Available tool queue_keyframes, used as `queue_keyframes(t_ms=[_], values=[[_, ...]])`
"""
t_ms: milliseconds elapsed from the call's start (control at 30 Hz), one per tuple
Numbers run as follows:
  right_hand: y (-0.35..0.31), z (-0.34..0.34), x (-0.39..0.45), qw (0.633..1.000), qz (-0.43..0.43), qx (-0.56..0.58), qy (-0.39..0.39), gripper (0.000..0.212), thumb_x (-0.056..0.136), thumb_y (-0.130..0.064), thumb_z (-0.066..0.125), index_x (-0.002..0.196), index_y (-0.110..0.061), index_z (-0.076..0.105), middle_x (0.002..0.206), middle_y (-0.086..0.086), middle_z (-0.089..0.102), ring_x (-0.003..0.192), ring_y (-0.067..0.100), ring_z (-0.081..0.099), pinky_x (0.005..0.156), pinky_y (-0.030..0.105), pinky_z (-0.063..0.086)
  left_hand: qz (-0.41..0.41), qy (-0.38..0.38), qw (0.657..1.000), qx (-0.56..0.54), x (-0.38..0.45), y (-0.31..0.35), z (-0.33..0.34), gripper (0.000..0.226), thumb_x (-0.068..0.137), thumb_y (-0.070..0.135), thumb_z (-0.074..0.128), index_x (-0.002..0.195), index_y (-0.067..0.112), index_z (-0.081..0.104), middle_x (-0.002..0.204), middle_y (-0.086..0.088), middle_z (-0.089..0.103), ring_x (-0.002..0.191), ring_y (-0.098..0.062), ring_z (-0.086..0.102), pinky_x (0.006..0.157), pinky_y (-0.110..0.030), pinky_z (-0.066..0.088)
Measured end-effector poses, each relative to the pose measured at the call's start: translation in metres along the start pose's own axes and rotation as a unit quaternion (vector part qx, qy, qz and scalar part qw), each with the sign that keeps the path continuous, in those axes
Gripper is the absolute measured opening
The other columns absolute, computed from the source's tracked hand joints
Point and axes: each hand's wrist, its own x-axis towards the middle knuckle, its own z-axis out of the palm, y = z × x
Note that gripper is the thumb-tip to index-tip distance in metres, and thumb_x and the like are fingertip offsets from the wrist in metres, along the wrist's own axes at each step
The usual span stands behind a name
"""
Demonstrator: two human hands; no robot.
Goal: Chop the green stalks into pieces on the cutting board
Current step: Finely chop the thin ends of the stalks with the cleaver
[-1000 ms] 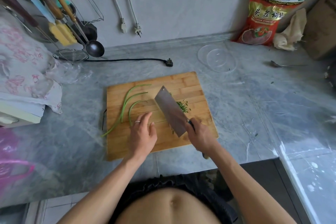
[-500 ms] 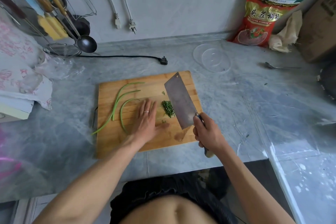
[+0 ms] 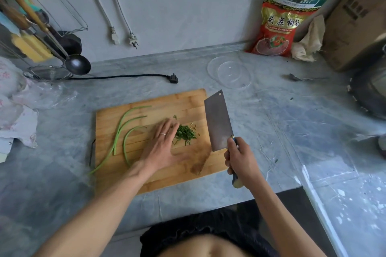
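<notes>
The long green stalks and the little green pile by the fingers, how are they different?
The long green stalks are whole, thin and curved; the chopped pile is many tiny bits. The stalks lie on the left of the cutting board, one tip hanging off its edge; the pile sits mid-board at the left hand's fingertips. Both are the same green.

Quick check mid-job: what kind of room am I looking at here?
Most likely a home kitchen. A bamboo cutting board with chopped green stalks lies on a marble-look counter, a ladle and other utensils hang on a wall rack, and a food packet leans against the wall.
</notes>
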Motion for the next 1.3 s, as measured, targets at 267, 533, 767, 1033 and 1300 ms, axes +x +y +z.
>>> queue_keyframes(t_ms=[267,533,767,1033,1300], values=[[0.007,0.008,0.0,1.0,0.012,-0.022,0.016,0.029,0.101,-0.032,0.041,0.082,-0.011,0.047,0.064,0.003,0.051,0.051,0.016,0.045,0.043,0.027,0.041,-0.12,0.049,0.991,-0.036,0.039,0.049,0.008,0.128,0.065,0.094,0.036,0.157,0.008,0.012,0.163,-0.022,0.008,0.152,-0.035,0.004,0.122,-0.042,-0.002],[0.01,0.009,0.003,1.0,0.012,-0.008,0.027,0.03,0.101,-0.032,0.042,0.085,-0.008,0.048,0.064,0.003,0.053,0.05,0.016,0.047,0.043,0.027,0.042,-0.036,0.173,0.971,-0.164,0.061,0.051,0.019,0.042,0.092,0.034,0.065,0.124,0.007,0.065,0.131,-0.008,0.065,0.124,-0.024,0.06,0.094,-0.045,0.054],[0.004,0.016,0.009,0.989,-0.048,-0.128,0.061,0.032,0.102,-0.031,0.042,0.076,-0.013,0.041,0.063,0.004,0.053,0.052,0.016,0.044,0.047,0.027,0.038,-0.074,0.208,0.969,-0.109,0.031,0.028,0.01,0.073,0.088,0.061,0.049,0.141,0.012,0.051,0.154,-0.013,0.041,0.145,-0.027,0.033,0.119,-0.043,0.026],[-0.014,0.037,0.005,0.968,-0.098,-0.232,0.003,0.023,0.103,-0.029,0.041,0.087,-0.012,0.043,0.066,0.004,0.051,0.052,0.019,0.045,0.044,0.028,0.028,-0.045,0.059,0.989,-0.127,0.047,0.036,0.004,0.083,0.093,0.06,0.022,0.152,0.002,0.031,0.159,-0.017,0.03,0.15,-0.029,0.02,0.122,-0.033,0.009],[-0.018,0.028,0.016,0.965,-0.119,-0.235,0.015,0.023,0.103,-0.029,0.041,0.085,-0.015,0.041,0.062,0.007,0.051,0.047,0.022,0.043,0.042,0.028,0.027,-0.108,0.2,0.958,-0.175,0.022,0.03,0.0,0.066,0.096,0.055,0.039,0.141,0.007,0.05,0.144,-0.008,0.054,0.132,-0.022,0.05,0.106,-0.025,0.034]])
